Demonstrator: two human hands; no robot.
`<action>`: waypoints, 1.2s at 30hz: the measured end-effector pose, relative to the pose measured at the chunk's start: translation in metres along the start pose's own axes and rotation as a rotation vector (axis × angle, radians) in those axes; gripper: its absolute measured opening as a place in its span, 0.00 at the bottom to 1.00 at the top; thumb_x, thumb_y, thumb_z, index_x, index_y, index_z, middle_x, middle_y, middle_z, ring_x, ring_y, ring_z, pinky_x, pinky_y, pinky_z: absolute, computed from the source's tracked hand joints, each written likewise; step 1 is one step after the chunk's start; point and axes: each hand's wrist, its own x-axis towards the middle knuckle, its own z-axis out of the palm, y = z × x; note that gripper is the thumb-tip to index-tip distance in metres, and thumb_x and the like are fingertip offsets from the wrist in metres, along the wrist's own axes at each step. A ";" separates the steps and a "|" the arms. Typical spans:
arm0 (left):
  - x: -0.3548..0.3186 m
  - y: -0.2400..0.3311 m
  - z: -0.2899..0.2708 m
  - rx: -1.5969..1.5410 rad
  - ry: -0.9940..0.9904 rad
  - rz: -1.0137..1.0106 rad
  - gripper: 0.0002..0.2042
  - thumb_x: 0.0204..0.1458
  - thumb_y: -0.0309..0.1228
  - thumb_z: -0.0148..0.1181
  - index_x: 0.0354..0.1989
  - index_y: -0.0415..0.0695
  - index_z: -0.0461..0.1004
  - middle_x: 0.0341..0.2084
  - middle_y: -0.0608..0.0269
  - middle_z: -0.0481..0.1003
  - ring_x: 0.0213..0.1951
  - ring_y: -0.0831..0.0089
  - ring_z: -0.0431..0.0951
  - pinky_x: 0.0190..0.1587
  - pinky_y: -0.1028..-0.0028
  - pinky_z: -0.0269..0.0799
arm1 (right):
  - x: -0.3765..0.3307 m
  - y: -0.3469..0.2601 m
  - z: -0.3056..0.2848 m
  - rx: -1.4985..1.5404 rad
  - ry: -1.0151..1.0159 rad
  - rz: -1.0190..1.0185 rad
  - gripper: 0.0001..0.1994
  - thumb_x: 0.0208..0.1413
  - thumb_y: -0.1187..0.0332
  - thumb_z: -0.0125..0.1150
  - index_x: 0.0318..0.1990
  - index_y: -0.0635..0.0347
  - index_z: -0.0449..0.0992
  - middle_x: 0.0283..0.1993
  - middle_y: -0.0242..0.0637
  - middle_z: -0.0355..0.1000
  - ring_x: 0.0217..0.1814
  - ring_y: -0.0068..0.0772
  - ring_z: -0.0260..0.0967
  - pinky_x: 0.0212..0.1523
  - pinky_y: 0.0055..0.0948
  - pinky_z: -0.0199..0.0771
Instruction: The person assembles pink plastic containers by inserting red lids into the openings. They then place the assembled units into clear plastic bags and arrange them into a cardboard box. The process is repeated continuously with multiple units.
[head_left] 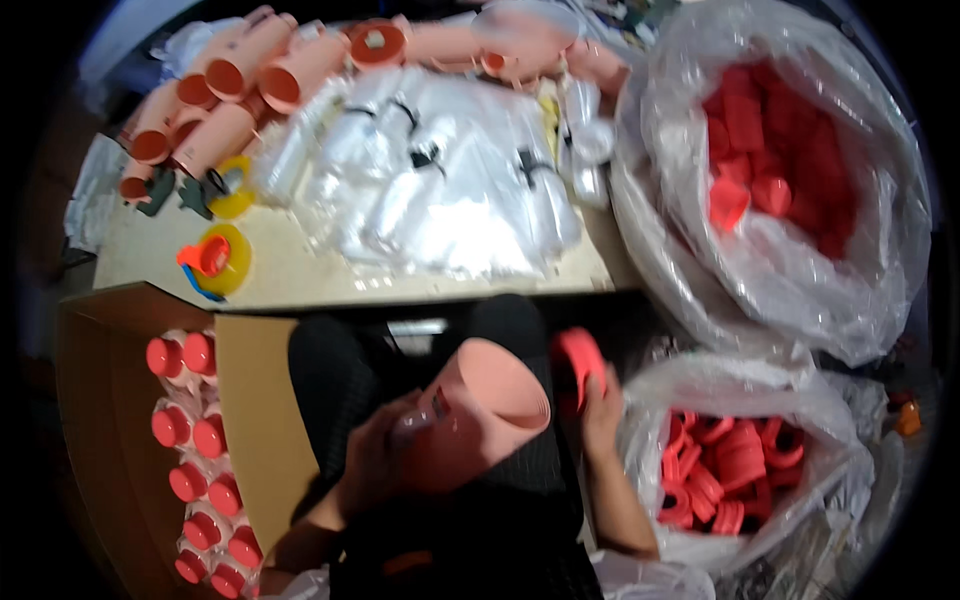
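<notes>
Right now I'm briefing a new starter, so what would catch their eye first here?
Most likely the pale pink tube at centre, held by the left hand, with the right hand lifting a red ring beside it. Next, the clear bag of red rings at lower right, and the cardboard box of red-capped bottles at lower left.

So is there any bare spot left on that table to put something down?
Only the near strip of the table, between the yellow tape roll and the heap of clear bags. The far edge is crowded with pink cups.
</notes>
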 end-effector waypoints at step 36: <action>-0.005 -0.041 -0.030 -0.201 -0.145 -0.019 0.29 0.47 0.16 0.68 0.58 0.39 0.66 0.57 0.46 0.74 0.43 0.61 0.84 0.45 0.67 0.82 | -0.035 -0.135 0.026 -0.247 -0.827 -1.014 0.25 0.51 0.58 0.66 0.54 0.64 0.79 0.34 0.40 0.66 0.33 0.43 0.66 0.39 0.43 0.71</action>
